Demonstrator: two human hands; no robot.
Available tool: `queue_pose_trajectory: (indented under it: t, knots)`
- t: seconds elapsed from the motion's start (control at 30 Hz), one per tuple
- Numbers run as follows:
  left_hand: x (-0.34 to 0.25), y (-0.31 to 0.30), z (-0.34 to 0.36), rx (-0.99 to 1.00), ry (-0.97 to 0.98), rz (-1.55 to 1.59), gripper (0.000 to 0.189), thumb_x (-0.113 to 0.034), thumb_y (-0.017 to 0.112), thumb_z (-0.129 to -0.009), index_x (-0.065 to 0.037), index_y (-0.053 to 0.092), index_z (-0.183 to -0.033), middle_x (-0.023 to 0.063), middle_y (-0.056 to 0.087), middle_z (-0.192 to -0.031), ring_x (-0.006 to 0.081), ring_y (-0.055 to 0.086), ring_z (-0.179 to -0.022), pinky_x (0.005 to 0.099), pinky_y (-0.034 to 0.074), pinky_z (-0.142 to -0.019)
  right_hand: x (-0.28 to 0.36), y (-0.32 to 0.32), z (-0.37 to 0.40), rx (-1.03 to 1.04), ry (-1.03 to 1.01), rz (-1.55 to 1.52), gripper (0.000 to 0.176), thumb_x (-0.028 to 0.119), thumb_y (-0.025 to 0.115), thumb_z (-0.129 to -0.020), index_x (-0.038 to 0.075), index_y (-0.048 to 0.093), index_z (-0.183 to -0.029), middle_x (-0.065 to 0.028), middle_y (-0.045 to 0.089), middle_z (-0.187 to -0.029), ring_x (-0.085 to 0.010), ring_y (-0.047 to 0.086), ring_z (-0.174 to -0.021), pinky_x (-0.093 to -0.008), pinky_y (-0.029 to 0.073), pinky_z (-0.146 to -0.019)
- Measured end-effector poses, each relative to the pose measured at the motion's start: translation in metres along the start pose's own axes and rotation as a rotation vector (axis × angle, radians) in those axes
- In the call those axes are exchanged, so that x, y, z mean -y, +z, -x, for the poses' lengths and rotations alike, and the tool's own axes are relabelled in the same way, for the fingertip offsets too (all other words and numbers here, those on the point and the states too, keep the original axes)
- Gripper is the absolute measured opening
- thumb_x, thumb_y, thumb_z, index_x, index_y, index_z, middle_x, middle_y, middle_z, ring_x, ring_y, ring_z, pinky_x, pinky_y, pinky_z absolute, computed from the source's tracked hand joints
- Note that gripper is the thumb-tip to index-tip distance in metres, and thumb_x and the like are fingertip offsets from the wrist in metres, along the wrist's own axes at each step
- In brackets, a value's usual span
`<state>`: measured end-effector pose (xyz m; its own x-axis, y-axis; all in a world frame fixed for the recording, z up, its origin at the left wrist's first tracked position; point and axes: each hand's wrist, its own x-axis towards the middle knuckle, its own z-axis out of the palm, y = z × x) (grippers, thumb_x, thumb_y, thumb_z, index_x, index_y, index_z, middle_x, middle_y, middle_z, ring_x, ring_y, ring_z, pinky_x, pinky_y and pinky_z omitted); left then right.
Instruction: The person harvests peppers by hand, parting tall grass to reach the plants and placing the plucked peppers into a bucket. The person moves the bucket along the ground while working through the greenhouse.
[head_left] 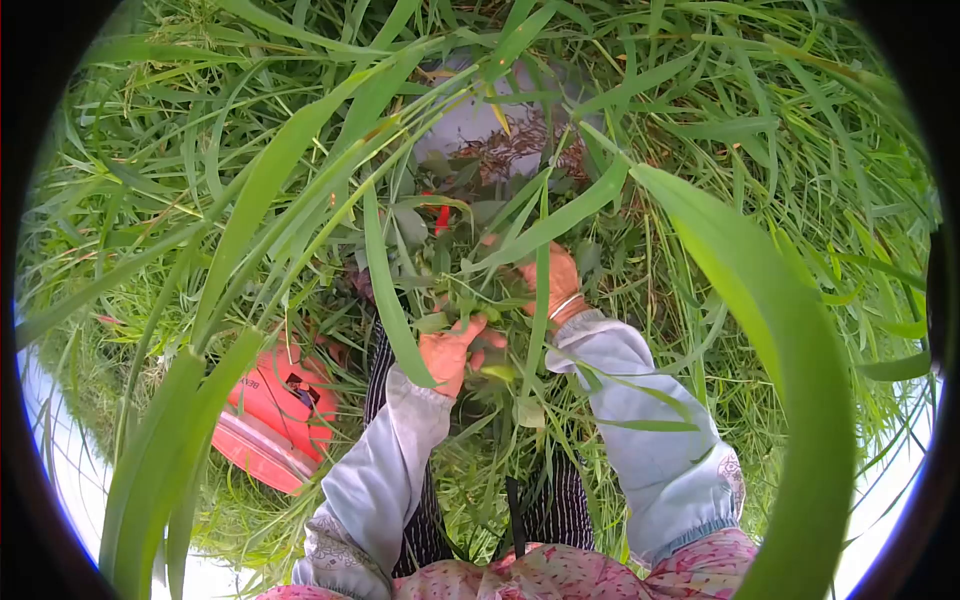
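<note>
Low among the leaves of a plant [490,290] in front of me, both hands work close together. My left hand [450,352] is closed at the plant's stems, thumb and fingers drawn together; what lies between them is too small to make out. A pale green pepper-like fruit [497,372] hangs just beside its fingers. Right of it and a little farther off, my right hand [552,277] reaches into the foliage, its fingers mostly covered by leaves. A slim red fruit, perhaps a chili [441,216], shows beyond my left hand.
A red plastic container [275,415] with dark lettering lies in the grass by my left leg. Ahead is a greyish sheet [480,115] with dry brown litter on it. Long grass blades [790,300] arch close across the view, and tall grass surrounds me.
</note>
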<state>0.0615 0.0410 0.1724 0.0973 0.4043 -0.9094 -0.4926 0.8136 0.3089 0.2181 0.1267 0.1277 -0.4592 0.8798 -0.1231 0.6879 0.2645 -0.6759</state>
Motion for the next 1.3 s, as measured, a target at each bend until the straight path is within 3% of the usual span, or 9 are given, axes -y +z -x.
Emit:
queue_pose_trajectory:
  t: [0.13, 0.23, 0.37, 0.4, 0.63, 0.8, 1.03, 1.13, 1.3]
  knots:
    - [0.007, 0.020, -0.005, -0.113, 0.081, -0.007, 0.015, -0.013, 0.065, -0.077, -0.005, 0.058, -0.088, 0.0014, 0.058, -0.070, 0.0086, 0.052, -0.051, 0.0210, 0.035, -0.035, 0.005, 0.012, -0.001, 0.124, 0.192, -0.080, 0.033, 0.024, 0.060, -0.070, 0.023, 0.062, -0.103, -0.0069, 0.061, -0.086, -0.0278, 0.058, -0.080, -0.0404, 0.045, -0.069]
    - [0.016, 0.023, 0.001, -0.183, 0.408, -0.114, 0.016, -0.010, 0.064, -0.078, -0.004, 0.059, -0.091, 0.0019, 0.060, -0.071, 0.0069, 0.051, -0.052, 0.0213, 0.039, -0.038, 0.004, 0.014, 0.010, 0.128, 0.038, 0.210, 0.033, 0.024, 0.060, -0.070, 0.024, 0.061, -0.103, -0.0055, 0.060, -0.088, -0.0248, 0.057, -0.082, -0.0392, 0.043, -0.073]
    - [0.007, 0.015, 0.022, -0.110, 0.469, -0.238, 0.025, -0.001, 0.062, -0.076, -0.004, 0.057, -0.100, 0.0014, 0.061, -0.082, 0.0066, 0.053, -0.060, 0.0197, 0.042, -0.047, 0.008, 0.005, 0.017, 0.215, 0.012, 0.176, 0.033, 0.026, 0.058, -0.070, 0.025, 0.060, -0.103, -0.0042, 0.057, -0.089, -0.0229, 0.055, -0.086, -0.0383, 0.041, -0.076]
    - [-0.001, 0.023, 0.044, -0.155, 0.175, -0.219, 0.033, 0.003, 0.058, -0.076, -0.004, 0.053, -0.107, 0.0002, 0.059, -0.083, 0.0055, 0.050, -0.062, 0.0192, 0.040, -0.050, 0.009, 0.002, 0.019, 0.260, 0.021, 0.164, 0.032, 0.025, 0.057, -0.071, 0.025, 0.060, -0.104, -0.0041, 0.056, -0.089, -0.0231, 0.054, -0.086, -0.0384, 0.041, -0.076]
    - [0.010, -0.001, 0.074, 0.060, 0.207, -0.181, 0.039, 0.012, 0.051, -0.073, -0.006, 0.055, -0.107, 0.0029, 0.057, -0.096, 0.0047, 0.049, -0.064, 0.0185, 0.041, -0.053, 0.000, 0.004, 0.036, 0.295, -0.036, 0.222, 0.027, 0.017, 0.052, -0.073, 0.025, 0.061, -0.096, -0.0039, 0.052, -0.086, -0.0221, 0.052, -0.085, -0.0365, 0.040, -0.075]
    - [-0.030, -0.016, 0.082, -0.019, 0.469, -0.564, 0.045, 0.016, 0.051, -0.065, -0.003, 0.056, -0.105, 0.0115, 0.053, -0.114, 0.0158, 0.052, -0.101, 0.0251, 0.041, -0.082, -0.001, 0.003, 0.044, 0.291, -0.038, 0.167, 0.023, 0.016, 0.051, -0.072, 0.023, 0.062, -0.090, -0.0035, 0.050, -0.084, -0.0209, 0.051, -0.084, -0.0357, 0.040, -0.076]
    - [-0.090, -0.006, 0.013, -0.120, 0.848, -1.393, 0.029, -0.005, 0.057, -0.067, -0.002, 0.059, -0.096, 0.0239, 0.055, -0.105, 0.0341, 0.058, -0.089, 0.0364, 0.049, -0.076, -0.010, 0.003, 0.052, 0.340, -0.050, 0.134, 0.023, 0.015, 0.055, -0.070, 0.021, 0.061, -0.091, -0.0053, 0.054, -0.086, -0.0240, 0.053, -0.085, -0.0372, 0.039, -0.074]
    - [-0.100, -0.029, -0.007, -0.334, 0.391, -1.813, 0.023, -0.015, 0.058, -0.068, -0.002, 0.060, -0.087, 0.0215, 0.060, -0.090, 0.0354, 0.060, -0.081, 0.0396, 0.049, -0.072, -0.009, -0.007, 0.039, 0.449, 0.000, 0.078, 0.030, 0.011, 0.058, -0.066, 0.019, 0.059, -0.095, -0.0062, 0.056, -0.089, -0.0262, 0.053, -0.086, -0.0385, 0.039, -0.075]
    - [-0.048, -0.105, 0.031, -0.020, 0.241, -1.927, 0.021, -0.017, 0.058, -0.069, -0.002, 0.060, -0.083, 0.0200, 0.061, -0.074, 0.0347, 0.060, -0.071, 0.0439, 0.048, -0.067, -0.013, -0.004, 0.033, 0.481, 0.010, -0.014, 0.030, 0.009, 0.057, -0.069, 0.017, 0.056, -0.098, -0.0064, 0.057, -0.090, -0.0289, 0.054, -0.088, -0.0414, 0.041, -0.078]
